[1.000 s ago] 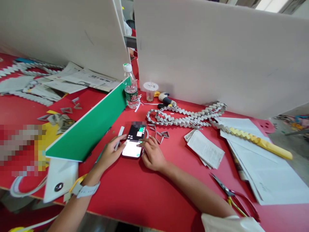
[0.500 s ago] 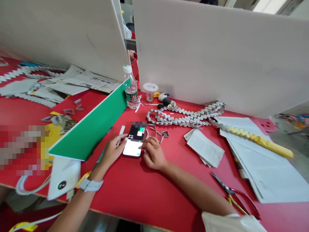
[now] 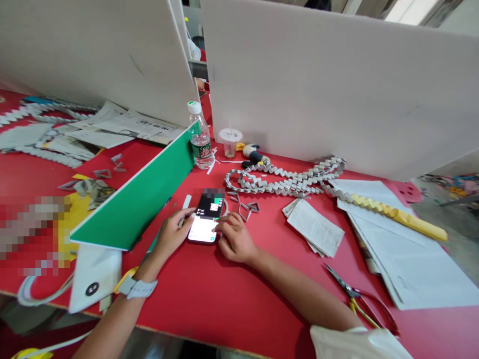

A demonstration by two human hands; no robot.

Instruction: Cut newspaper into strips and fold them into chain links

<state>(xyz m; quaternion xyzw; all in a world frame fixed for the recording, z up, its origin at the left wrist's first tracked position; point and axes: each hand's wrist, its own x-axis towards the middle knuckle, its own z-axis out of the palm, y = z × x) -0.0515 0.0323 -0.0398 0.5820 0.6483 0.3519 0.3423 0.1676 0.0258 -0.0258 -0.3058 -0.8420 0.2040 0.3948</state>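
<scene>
A lit smartphone lies flat on the red table. My left hand rests at the phone's left edge, fingers curled, thumb and forefinger against its side. A white watch is on that wrist. A grey paper strip lies just past its fingertips. My right hand sits at the phone's right edge with its fingers curled and a fingertip on the bright lower part of the screen. It holds nothing.
A green board slants on the left. Behind stand a water bottle, a plastic cup and white partitions. A folded paper chain, paper triangles, newspaper slips, scissors and white sheets lie right.
Both hands stay at the phone. My right fingertip has shifted a little on the screen, and the view has drifted slightly.
</scene>
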